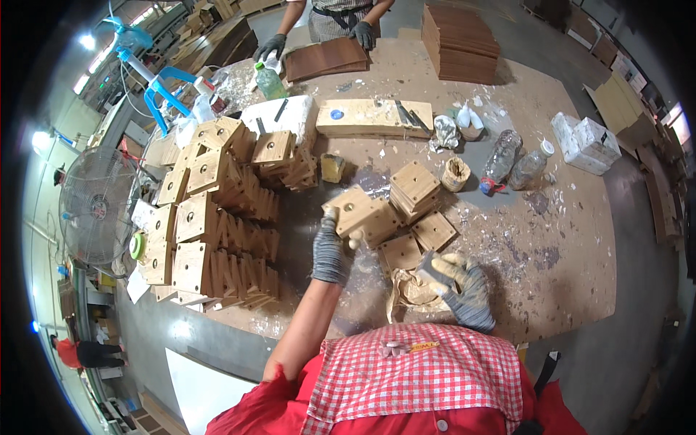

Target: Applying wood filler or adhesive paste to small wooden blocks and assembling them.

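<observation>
My left hand (332, 250), in a grey knit glove with pale fingertips, is closed on the edge of a square wooden block (349, 209) with a round hole. A second wooden block (379, 222) lies against it. My right hand (467, 288), gloved alike, grips a small grey flat block (433, 271), perhaps a sanding block. Crumpled brown paper (415, 296) lies just beneath that hand. Between my hands and beyond are a short stack of wooden blocks (415, 185) and two loose blocks, one (434, 230) to the right and one (399, 255) nearer.
Leaning rows of wooden blocks (196, 217) fill the table's left side. Behind stand a long wooden beam (362, 116), a green bottle (270, 81) and plastic bottles (502, 158). Across the table, a gloved co-worker's hand (362, 33) rests by brown boards (326, 58).
</observation>
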### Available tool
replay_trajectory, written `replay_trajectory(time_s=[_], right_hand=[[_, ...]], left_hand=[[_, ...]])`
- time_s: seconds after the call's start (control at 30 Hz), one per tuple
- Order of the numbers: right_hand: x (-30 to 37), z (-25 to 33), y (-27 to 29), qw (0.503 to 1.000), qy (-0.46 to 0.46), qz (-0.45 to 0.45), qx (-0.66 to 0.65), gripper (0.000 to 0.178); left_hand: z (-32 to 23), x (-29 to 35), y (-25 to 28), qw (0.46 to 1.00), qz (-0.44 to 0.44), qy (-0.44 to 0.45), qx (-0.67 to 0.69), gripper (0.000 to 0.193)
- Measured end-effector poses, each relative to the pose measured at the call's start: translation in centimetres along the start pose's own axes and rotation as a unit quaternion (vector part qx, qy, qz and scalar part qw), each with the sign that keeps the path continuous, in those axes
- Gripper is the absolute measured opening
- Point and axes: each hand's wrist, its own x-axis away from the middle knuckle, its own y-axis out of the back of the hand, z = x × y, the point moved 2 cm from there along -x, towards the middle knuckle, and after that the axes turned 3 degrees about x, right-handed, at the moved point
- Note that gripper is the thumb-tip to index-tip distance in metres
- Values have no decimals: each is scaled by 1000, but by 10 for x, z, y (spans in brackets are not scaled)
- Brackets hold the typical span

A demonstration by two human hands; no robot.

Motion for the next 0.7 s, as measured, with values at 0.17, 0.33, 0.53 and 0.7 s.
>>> replay_trajectory(time_s=[0.17,0.33,0.53,0.7], right_hand=[[17,-7,-11,995,-84,20,-38,36],[18,11,-8,997,20,23,76,35],[33,-2,-4,991,63,-17,120,36],[55,7,9,991,-52,-115,-36,37]], left_hand=[[-62,-30,-17,979,108,-162,56,41],[-114,-99,1,978,17,-207,32,42],[-133,-132,18,986,-2,-144,-86,53],[-138,-138,28,980,-51,-170,-93,42]])
